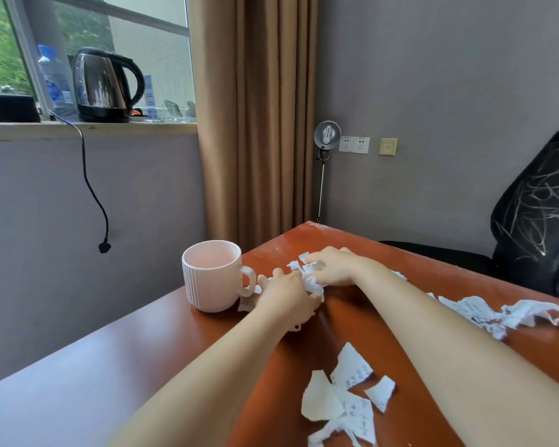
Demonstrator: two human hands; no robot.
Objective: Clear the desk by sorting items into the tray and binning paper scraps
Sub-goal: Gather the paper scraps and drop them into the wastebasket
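Observation:
Both my hands reach to the far side of the red-brown desk [117, 359]. My left hand [288, 296] and my right hand [334, 267] meet over a small heap of torn white paper scraps [310, 279], with fingers curled around the pieces. A pink ribbed mug [212, 275] stands just left of my left hand, its handle close to my fingers. More torn paper [342, 401] with blue writing lies near the front. A long crumpled strip of scraps [494, 312] lies at the right. No tray or bin is in view.
A black office chair [542, 217] stands past the desk's right edge. A window sill at the back left carries a kettle [105, 85] and a water bottle [55, 82]; a black cord [92, 191] hangs from it. A brown curtain [255, 117] hangs behind the desk.

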